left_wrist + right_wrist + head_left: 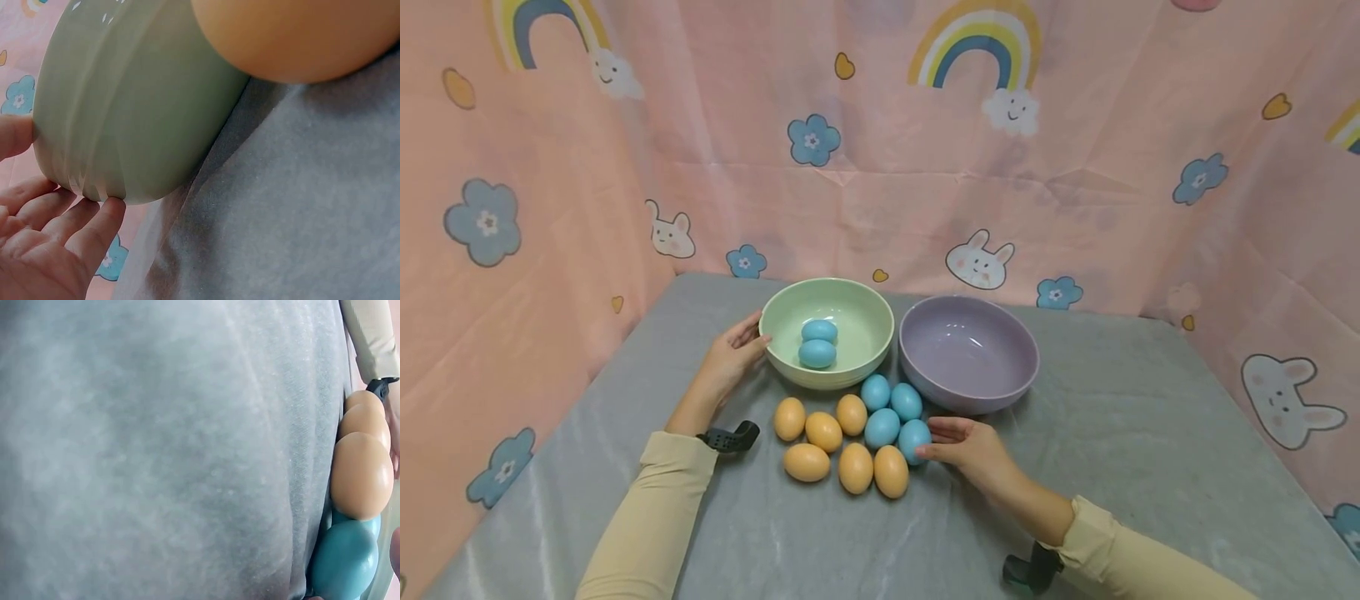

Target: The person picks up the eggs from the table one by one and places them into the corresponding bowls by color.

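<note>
In the head view, my left hand [730, 357] is at the left side of a green bowl [850, 377]. Its thumb is at the rim and its fingertips touch the outer wall, as the left wrist view shows. Two blue eggs [817, 353] lie inside that bowl. My right hand [973, 454] reaches in from the right, fingers fairly straight, at the nearest blue egg [912, 440] of a small cluster on the table. In the right wrist view, fingertips show at both sides of this blue egg [345, 562], with a gap at one side.
Several orange-yellow eggs [855, 468] lie on the grey cloth [1112, 450], left of and in front of the blue ones. A purple bowl [970, 392] stands right of the green one, holding nothing. Pink patterned fabric [880, 225] encloses the back and sides.
</note>
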Demonstrator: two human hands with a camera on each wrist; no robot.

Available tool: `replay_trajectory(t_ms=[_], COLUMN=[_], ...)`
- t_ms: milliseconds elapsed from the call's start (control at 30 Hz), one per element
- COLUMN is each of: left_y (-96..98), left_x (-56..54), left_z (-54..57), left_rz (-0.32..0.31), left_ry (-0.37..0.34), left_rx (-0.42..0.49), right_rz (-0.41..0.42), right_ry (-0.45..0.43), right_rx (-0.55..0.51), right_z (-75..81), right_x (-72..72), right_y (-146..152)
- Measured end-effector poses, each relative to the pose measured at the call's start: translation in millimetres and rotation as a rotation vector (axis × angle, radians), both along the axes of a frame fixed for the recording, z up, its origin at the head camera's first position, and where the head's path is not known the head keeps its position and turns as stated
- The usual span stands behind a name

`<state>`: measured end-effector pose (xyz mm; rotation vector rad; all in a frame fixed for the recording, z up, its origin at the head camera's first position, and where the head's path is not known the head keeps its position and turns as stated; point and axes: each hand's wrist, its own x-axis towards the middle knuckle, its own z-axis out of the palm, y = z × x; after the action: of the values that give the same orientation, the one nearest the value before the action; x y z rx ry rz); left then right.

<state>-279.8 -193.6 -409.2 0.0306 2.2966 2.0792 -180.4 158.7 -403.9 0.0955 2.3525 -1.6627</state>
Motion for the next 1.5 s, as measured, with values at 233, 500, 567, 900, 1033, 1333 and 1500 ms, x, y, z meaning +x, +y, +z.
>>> replay_trajectory(t_ms=[233,500,567,900,1033,1333,1500], left_y=[-2.3,-0.7,-0.6,0.2,-3.1,-3.6,-1.2], left_x=[-1.0,1.4,1.9,1.1,2.1,2.8,0.1], left_z=[1.3,2.0,1.2,-0.1,-1.3,-2.1,-0.7], left_rz=[0.006,-0.002,-0.002,-0.002,-0.009,-0.008,-0.01], left_ry=[0.0,-0.002,-0.005,-0.009,-0.003,-0.007,-0.001], left_rx=[0.005,-0.02,-0.013,0.0,0.004,-0.011,0.002], right_rz=[-0.004,0.003,0.006,-0.052,-0.061,-0.067,-0.034], right_ry=[0.003,0.011,0.018,0.02,0.025,0.044,0.065], right_rx=[0.019,0.033,0.038,0.06,0.064,0.024,-0.01], right_z=[0.3,-2.6,-3.4,-7.6,-9.0,0.8,11.4], right_x=[-2.3,-1.1,-0.8,-2.5,-2.7,-1.7,-5.6], right_y=[-5,-8,-8,-10,-12,-10,-10])
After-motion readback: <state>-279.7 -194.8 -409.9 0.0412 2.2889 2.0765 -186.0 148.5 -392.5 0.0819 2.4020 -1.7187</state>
